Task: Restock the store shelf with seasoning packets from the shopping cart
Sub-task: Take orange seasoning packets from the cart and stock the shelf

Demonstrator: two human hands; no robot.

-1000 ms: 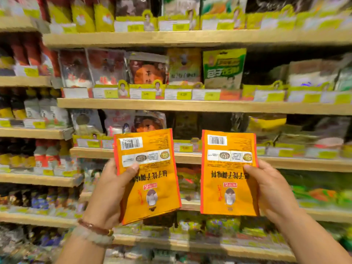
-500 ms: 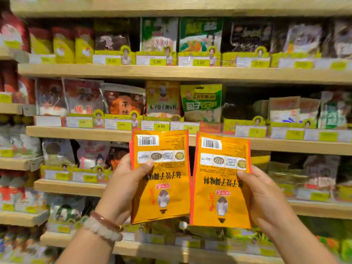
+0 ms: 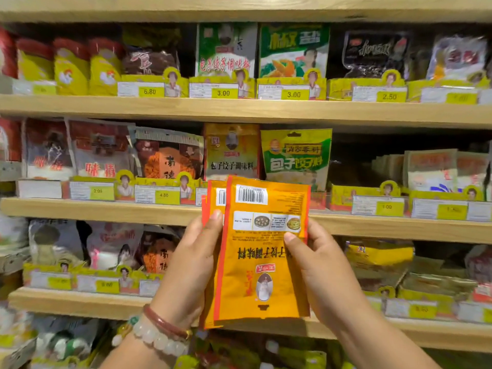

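Before the middle shelf (image 3: 106, 209), both hands raised with two orange seasoning packets, printed side upside down. Left hand (image 3: 191, 265): grip closed on the rear packet (image 3: 213, 198), thumb across its left edge; bead and red bracelets (image 3: 162, 328) on the wrist. Front packet (image 3: 262, 251) overlaps the rear one, covering most of it. Right hand (image 3: 319, 272): grip closed on the front packet's right edge, thumb on its face. Matching packet (image 3: 231, 153) stands on the shelf just above.
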